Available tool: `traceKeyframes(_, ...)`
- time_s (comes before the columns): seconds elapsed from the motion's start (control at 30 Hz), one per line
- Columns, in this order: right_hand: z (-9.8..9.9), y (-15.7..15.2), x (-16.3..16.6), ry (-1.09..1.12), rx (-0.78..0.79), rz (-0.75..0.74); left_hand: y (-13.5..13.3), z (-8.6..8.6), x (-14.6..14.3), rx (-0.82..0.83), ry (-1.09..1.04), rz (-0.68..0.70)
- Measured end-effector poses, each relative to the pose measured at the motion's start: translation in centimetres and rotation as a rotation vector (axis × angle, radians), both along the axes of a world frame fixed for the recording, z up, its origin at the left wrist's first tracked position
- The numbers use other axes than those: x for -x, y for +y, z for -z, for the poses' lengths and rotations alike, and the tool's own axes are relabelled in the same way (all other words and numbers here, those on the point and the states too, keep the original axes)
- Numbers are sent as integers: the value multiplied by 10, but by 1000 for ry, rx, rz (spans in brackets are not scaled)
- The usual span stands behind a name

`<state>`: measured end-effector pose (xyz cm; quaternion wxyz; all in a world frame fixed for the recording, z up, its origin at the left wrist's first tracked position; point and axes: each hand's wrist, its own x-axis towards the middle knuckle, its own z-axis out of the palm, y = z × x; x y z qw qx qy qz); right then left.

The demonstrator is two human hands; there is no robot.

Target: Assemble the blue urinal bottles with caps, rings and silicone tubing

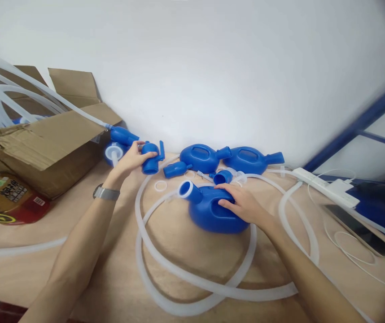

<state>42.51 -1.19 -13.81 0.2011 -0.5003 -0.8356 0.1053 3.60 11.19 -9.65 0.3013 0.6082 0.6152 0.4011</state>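
Observation:
My left hand (pixel 130 158) is stretched forward and closed on a small blue elbow fitting (pixel 151 160) near the cardboard box. My right hand (pixel 241 202) lies curled on the handle of a blue plastic jug (pixel 209 210), which rests on its side with its white-rimmed spout (pixel 186 189) pointing left. A blue cap (pixel 222 176) sits just beyond that hand. Clear white tubing (pixel 192 280) loops around the jug on the wooden tabletop.
Two more blue jugs (pixel 199 158) (pixel 251 160) lie by the white wall. An open cardboard box (pixel 49 137) with tubing stands at left, beside a yellow-red packet (pixel 9 202). A white power strip (pixel 325 186), cables and a dark phone (pixel 360 229) lie at right, under a blue frame (pixel 360 121).

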Motion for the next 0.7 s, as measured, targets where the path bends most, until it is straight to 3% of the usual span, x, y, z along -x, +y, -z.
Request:
traceKeyframes(0.1, -18, -6, 7, 8, -40, -9, -28, -23, -25, -12, -166, 321)
traceKeyframes(0.2, -41, -20, 31, 42, -313, -54, -67, -42, -53, -183, -22, 639)
traceKeyframes(0.27, -55, -31, 50, 17, -478, -109, -91, -49, -69, -296, 67, 764)
traceKeyframes(0.4, -71, -48, 66, -5, -551, -189, -119, -51, -85, -314, -78, 937)
traceKeyframes(0.47, -75, -51, 58, 78, -576, -181, -116, -50, -84, -248, -196, 964)
traceKeyframes(0.53, -80, -50, 40, 177, -564, -123, -100, -44, -78, -169, -186, 877)
traceKeyframes(0.6, -85, -48, 21, 285, -530, -20, -75, -32, -70, -109, 107, 692)
traceKeyframes(0.67, -91, -45, 4, 401, -485, 78, -50, -12, -62, -48, 651, 535)
traceKeyframes(0.7, -93, -44, -1, 462, -465, 112, -39, -1, -58, -2, 747, 501)
